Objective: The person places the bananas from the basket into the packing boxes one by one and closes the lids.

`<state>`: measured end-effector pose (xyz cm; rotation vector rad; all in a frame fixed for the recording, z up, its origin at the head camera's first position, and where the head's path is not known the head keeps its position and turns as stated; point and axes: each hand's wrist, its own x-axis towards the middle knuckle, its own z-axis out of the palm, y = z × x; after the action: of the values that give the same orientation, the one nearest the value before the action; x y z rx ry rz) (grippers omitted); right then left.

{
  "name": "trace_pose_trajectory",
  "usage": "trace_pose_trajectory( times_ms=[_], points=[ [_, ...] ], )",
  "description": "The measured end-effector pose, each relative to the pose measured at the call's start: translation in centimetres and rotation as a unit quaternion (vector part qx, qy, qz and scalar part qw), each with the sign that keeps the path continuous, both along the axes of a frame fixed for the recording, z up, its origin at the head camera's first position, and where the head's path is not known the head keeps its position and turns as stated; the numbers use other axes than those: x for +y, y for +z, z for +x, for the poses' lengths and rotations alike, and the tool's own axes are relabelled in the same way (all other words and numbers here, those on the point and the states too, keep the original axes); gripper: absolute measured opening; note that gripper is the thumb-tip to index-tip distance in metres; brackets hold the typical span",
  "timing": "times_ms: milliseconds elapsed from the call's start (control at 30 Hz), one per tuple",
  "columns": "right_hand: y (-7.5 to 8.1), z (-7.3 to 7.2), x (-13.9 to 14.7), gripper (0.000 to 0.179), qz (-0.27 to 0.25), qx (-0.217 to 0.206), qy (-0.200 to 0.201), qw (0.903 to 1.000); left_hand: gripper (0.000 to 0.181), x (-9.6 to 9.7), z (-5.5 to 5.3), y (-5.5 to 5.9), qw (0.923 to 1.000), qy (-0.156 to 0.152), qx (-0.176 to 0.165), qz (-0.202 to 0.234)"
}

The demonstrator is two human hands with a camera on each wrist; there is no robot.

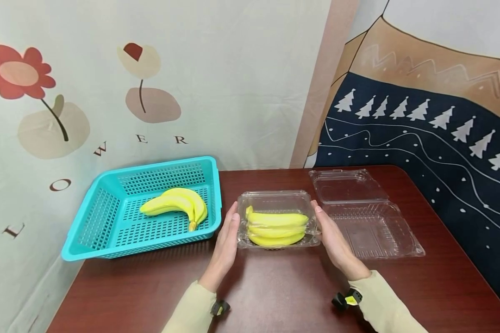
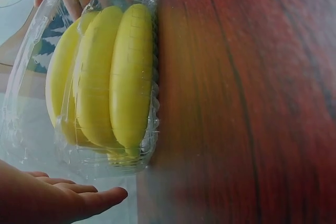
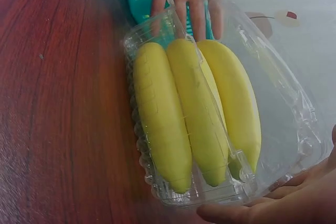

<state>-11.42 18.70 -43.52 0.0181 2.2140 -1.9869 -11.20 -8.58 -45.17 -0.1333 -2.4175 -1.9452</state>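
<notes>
A clear plastic clamshell box (image 1: 275,198) sits on the table between the two hands. Inside it lies a bunch of yellow bananas (image 1: 277,230), side by side under the lid. The left hand (image 1: 227,239) is at the box's left side and the right hand (image 1: 332,237) at its right, palms turned inward with fingers straight. In the right wrist view, the lid (image 3: 281,80) slants up over the bananas, and the left hand's fingers show behind the far end. The left wrist view has the left hand (image 2: 63,198) beside the near end, its fingers extended.
A turquoise basket (image 1: 103,181) on the left holds another bunch of bananas (image 1: 179,203). To the right, a second clear clamshell box (image 1: 368,229) lies with its lid folded back. Printed cloth hangs behind the dark red wooden table (image 1: 275,282).
</notes>
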Motion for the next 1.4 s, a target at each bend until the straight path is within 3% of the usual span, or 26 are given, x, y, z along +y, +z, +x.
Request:
trace_pose_trajectory(
  times_ms=[433, 733, 1033, 1200, 1400],
  points=[
    [-0.5, 0.3, -0.3, 0.066, 0.028, 0.023, -0.011, 0.9993, 0.065, -0.7, 0.6, -0.4, 0.9995, -0.015, -0.003, -0.026],
    [-0.9, 0.8, 0.0, 0.063, -0.006, 0.028, -0.012, 0.9995, 0.061, -1.1, 1.4, -0.8, 0.9976, -0.036, 0.004, -0.059],
    [-1.3, 1.6, 0.5, 0.058, -0.022, 0.035, 0.014, 0.999, 0.054, -1.6, 1.8, -0.7, 0.9919, -0.051, -0.005, -0.117],
    [-1.6, 1.9, 1.0, 0.06, 0.001, 0.034, 0.027, 0.9991, 0.055, -1.7, 1.8, -0.7, 0.9878, -0.054, -0.003, -0.146],
    [-2.0, 1.8, 1.3, 0.063, 0.074, 0.067, 0.024, 0.9947, 0.057, -1.7, 1.7, -0.7, 0.989, -0.045, 0.006, -0.141]
  ],
)
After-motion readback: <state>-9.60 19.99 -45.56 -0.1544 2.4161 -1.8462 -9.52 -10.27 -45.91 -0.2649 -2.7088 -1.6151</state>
